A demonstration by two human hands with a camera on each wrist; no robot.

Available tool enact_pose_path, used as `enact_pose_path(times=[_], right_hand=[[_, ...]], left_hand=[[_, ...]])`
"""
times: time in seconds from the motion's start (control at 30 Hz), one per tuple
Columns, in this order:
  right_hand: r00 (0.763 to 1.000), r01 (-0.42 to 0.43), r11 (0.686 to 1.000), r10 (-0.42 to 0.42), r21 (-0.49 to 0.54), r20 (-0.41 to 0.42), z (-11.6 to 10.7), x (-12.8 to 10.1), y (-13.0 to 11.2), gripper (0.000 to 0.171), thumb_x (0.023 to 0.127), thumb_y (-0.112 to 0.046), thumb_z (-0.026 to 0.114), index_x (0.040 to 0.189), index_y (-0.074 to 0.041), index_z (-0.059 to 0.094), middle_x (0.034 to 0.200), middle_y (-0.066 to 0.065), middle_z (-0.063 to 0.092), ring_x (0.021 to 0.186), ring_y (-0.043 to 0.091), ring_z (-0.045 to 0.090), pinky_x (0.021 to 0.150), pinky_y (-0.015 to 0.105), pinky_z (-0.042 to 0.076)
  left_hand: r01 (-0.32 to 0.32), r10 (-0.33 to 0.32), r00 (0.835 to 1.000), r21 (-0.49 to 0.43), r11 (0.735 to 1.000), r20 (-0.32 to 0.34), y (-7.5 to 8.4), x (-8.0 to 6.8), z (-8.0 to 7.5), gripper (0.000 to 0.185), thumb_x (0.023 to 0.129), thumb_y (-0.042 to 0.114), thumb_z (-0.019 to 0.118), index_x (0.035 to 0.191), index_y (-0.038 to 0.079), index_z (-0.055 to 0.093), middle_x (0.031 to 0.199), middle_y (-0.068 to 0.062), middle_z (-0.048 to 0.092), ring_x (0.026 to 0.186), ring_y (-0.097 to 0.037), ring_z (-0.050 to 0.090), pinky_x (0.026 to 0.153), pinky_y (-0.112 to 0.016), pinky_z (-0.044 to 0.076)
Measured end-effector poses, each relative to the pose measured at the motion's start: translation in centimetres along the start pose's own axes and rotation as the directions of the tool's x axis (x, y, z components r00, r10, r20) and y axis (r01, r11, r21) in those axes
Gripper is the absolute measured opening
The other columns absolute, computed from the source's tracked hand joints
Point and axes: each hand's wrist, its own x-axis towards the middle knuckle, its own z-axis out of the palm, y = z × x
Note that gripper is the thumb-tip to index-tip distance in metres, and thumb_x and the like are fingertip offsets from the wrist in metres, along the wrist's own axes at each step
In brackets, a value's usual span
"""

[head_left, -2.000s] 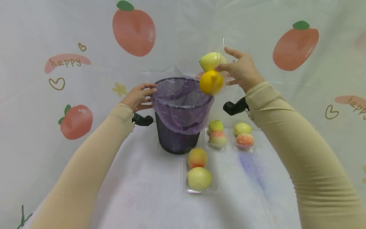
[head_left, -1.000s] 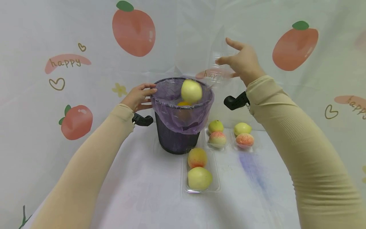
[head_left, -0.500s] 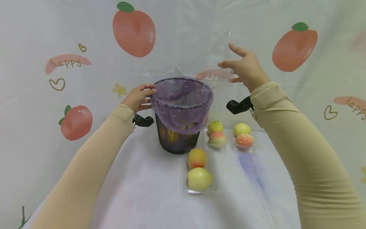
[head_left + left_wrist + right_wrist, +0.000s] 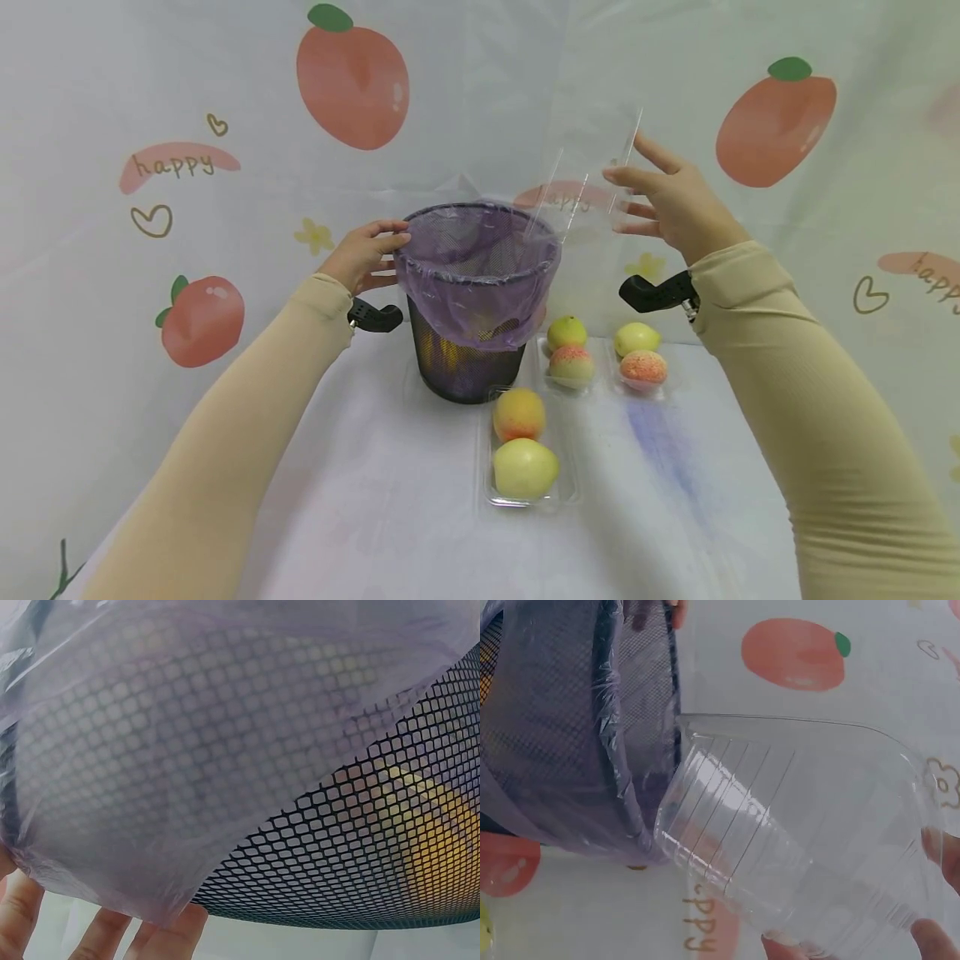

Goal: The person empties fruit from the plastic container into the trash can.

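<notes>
The person's left hand pinches the lined bin at its rim; the right hand grasps the clear tray, tilted beside the bin's mouth.

- Bin: metal-looking mesh, matt.
- Liner: thin, crinkled plastic film, glossy.
- Tray: clear plastic, glossy, ridged.
- Sleeve: matt cloth, wrinkled.

The bench is viewed forward and down from the head; the bin is shared by both close wrist views.
</notes>
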Motion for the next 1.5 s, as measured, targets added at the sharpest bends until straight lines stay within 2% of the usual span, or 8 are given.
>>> enact_pose_path(times=[0.2, 0.4, 0.47, 0.6, 0.7, 0.8, 1.33, 1.5], right_hand=[[1.000, -0.030, 0.996, 0.030, 0.082, -0.001, -2.6, -0.1, 1.6, 0.079, 0.089, -0.030, 0.071, 0.146, -0.054, 0.023, 0.162, 0.003, -0.003, 0.149, 0.032, 0.004, 0.071, 0.027, 0.059], [0.998, -0.041, 0.977, 0.031, 0.207, 0.050, -5.2, -0.2, 3.7, 0.073, 0.094, -0.032, 0.063, 0.146, -0.057, 0.018, 0.162, -0.008, -0.002, 0.149, 0.030, 0.002, 0.073, 0.027, 0.058], [0.997, -0.042, 0.971, 0.027, 0.234, 0.067, -6.0, -0.3, 4.5, 0.072, 0.095, -0.032, 0.062, 0.146, -0.058, 0.018, 0.162, -0.010, 0.000, 0.149, 0.030, 0.007, 0.074, 0.026, 0.058], [0.994, -0.072, 0.959, 0.047, 0.274, 0.097, -7.4, -0.7, 6.0, 0.070, 0.096, -0.031, 0.060, 0.145, -0.060, 0.019, 0.161, -0.007, -0.001, 0.128, 0.024, 0.046, 0.078, 0.028, 0.058], [0.993, -0.082, 0.957, 0.054, 0.277, 0.110, -8.3, -1.3, 7.2, 0.070, 0.096, -0.030, 0.059, 0.145, -0.060, 0.018, 0.152, -0.004, 0.014, 0.097, 0.015, 0.061, 0.079, 0.030, 0.058], [0.991, -0.072, 0.959, 0.037, 0.273, 0.132, -8.9, -2.1, 8.6, 0.072, 0.098, -0.027, 0.057, 0.148, -0.056, 0.014, 0.136, 0.000, 0.026, 0.091, 0.015, 0.065, 0.078, 0.030, 0.058], [0.947, -0.075, 0.967, -0.008, 0.245, 0.322, -11.1, -6.7, 16.0, 0.071, 0.105, -0.016, 0.040, 0.154, -0.037, -0.007, 0.115, 0.000, 0.058, 0.099, 0.017, 0.068, 0.080, 0.030, 0.058], [0.948, -0.077, 0.981, 0.017, 0.177, 0.317, -11.8, -8.0, 18.7, 0.070, 0.106, -0.017, 0.039, 0.154, -0.035, -0.007, 0.117, -0.004, 0.058, 0.100, 0.014, 0.068, 0.082, 0.032, 0.058]], left_hand=[[0.000, 0.000, 1.000, 0.000, 1.000, -0.005, -0.2, 0.1, -0.1, 0.049, 0.101, 0.025, 0.053, 0.148, 0.022, 0.039, 0.148, -0.011, 0.037, 0.132, -0.032, 0.044, 0.108, -0.045, 0.041], [-0.005, 0.005, 1.000, 0.015, 1.000, -0.001, -0.3, 0.1, -0.1, 0.050, 0.101, 0.027, 0.052, 0.149, 0.024, 0.037, 0.151, -0.010, 0.035, 0.134, -0.032, 0.043, 0.108, -0.045, 0.041], [-0.005, 0.005, 1.000, 0.012, 1.000, 0.001, -0.3, 0.1, -0.2, 0.050, 0.101, 0.027, 0.052, 0.149, 0.024, 0.037, 0.151, -0.010, 0.035, 0.134, -0.032, 0.043, 0.108, -0.045, 0.041], [-0.002, 0.002, 1.000, 0.010, 1.000, 0.000, -0.3, 0.0, -0.2, 0.050, 0.101, 0.027, 0.053, 0.149, 0.024, 0.038, 0.151, -0.010, 0.035, 0.134, -0.032, 0.042, 0.108, -0.045, 0.040], [0.001, -0.001, 1.000, 0.010, 1.000, 0.000, -0.3, 0.0, -0.2, 0.050, 0.101, 0.027, 0.053, 0.149, 0.024, 0.038, 0.151, -0.010, 0.035, 0.135, -0.032, 0.042, 0.109, -0.045, 0.040], [0.001, -0.001, 1.000, 0.012, 1.000, 0.002, -0.3, 0.1, -0.1, 0.050, 0.101, 0.027, 0.053, 0.149, 0.024, 0.038, 0.151, -0.010, 0.034, 0.135, -0.032, 0.042, 0.109, -0.044, 0.040], [-0.012, 0.013, 1.000, 0.012, 1.000, -0.004, -0.3, 0.1, -0.2, 0.051, 0.101, 0.027, 0.053, 0.149, 0.023, 0.037, 0.149, -0.011, 0.036, 0.134, -0.032, 0.043, 0.108, -0.044, 0.041], [-0.014, 0.014, 1.000, 0.009, 1.000, 0.001, -0.3, 0.1, -0.1, 0.050, 0.101, 0.027, 0.053, 0.149, 0.022, 0.038, 0.149, -0.011, 0.036, 0.134, -0.032, 0.043, 0.108, -0.044, 0.041]])
